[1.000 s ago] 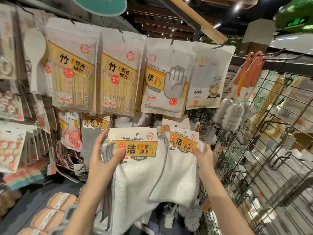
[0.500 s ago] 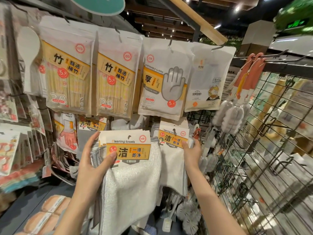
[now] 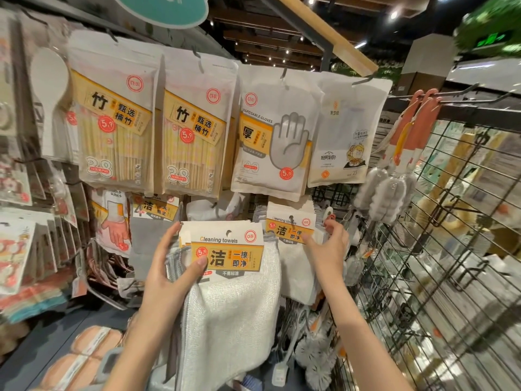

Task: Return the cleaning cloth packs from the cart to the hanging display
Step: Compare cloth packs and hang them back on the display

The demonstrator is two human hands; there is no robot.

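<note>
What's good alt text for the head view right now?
A person's left hand grips a stack of cleaning towel packs while the right hand holds another pack at its hanging display hook. Above hang bamboo chopstick packs and disposable gloves; a wire rack stands right.

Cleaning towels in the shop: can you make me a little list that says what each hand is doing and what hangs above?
left hand: grips a stack of cleaning towel packs, thumb on the front label
right hand: pinches the hanging towel pack at the display
above, left: two bamboo chopstick bags
above, middle: disposable gloves bag
right side: black wire rack with bottle brushes
task: stack in the left hand not yet hung
</note>
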